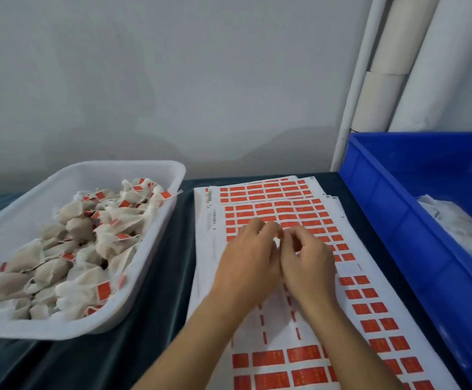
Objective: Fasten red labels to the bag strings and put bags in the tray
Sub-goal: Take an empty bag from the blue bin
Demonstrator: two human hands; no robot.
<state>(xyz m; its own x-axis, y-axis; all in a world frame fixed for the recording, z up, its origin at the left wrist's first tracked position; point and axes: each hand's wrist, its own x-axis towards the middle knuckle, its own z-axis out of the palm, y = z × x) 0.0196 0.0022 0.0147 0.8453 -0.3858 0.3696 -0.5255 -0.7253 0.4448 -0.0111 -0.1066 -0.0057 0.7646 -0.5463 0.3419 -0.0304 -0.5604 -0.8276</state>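
Observation:
Sheets of red labels (274,209) lie stacked on the dark table in front of me. My left hand (247,260) and my right hand (308,263) meet above the top sheet, fingertips curled together around something small and red; I cannot make out whether it is a label or a string. A white tray (156,220) on the left holds several beige bags (71,249) with red labels on their strings. The blue bin (398,220) on the right holds white bags (454,223).
The dark cloth-covered table (170,263) runs to a grey wall. White rolls and a pipe (384,80) lean in the back right corner behind the blue bin. The label sheets fill the space between the tray and the bin.

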